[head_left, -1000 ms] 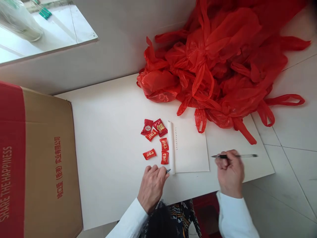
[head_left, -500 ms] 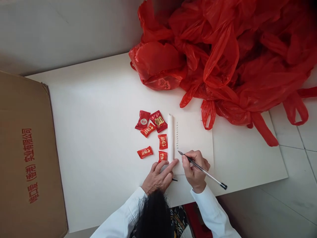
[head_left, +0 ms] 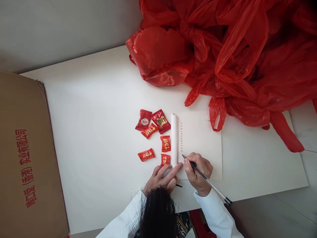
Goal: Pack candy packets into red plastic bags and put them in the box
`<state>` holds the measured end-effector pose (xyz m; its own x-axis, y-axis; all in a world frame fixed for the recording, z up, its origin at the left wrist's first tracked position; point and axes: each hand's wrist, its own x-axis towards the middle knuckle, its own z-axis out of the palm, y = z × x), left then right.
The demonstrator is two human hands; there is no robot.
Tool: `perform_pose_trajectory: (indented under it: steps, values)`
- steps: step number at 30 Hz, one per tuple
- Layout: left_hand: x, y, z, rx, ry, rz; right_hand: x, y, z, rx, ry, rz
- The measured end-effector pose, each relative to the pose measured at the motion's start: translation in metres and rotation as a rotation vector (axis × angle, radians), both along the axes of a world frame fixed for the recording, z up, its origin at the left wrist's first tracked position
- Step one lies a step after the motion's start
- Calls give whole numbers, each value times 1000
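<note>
My right hand (head_left: 199,173) pinches a clear-barrelled pen with a black grip and end (head_left: 211,184), its tip at the paper just below a column of small handwritten characters. The white sheet of paper (head_left: 208,145) lies flat, with its left side rolled into a tube (head_left: 174,138). My left hand (head_left: 162,178) rests across the lower end of that roll, index finger stretched onto the sheet. A thin black pointed object (head_left: 179,185) sticks out beside this hand; the rest of it is hidden. Red wrapped candies, one at the fingertips (head_left: 165,159) and another above (head_left: 165,143), lie left of the roll.
More wrapped candies (head_left: 146,154) are spread on the white table (head_left: 99,148). A big heap of red plastic bags (head_left: 223,59) covers the back right, one handle overlapping the paper's top edge. A brown cardboard box (head_left: 29,99) stands at the left. Dark hair (head_left: 158,211) blocks part of the near side.
The view has shifted slightly, so the paper and bags appear larger and farther right. Both hands keep their places on the paper, and the pen stays at the end of the writing.
</note>
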<state>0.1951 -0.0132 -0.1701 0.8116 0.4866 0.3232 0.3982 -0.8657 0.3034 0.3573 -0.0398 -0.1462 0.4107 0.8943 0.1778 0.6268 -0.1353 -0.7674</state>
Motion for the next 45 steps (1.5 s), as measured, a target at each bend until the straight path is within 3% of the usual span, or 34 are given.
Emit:
perform_pose_trajectory:
  steps: [30,38,40,45]
  values:
    - [4,-1,6,-67,32,54,1,0,-4,-70,54,-24]
    - [3,2,10,-93,51,14,0,-2,-5,-73,84,-16]
    - [1,3,9,-113,77,-4,1,-2,-8,-55,188,-65]
    - [-3,7,16,-251,-17,-70,8,-1,4,36,755,-255]
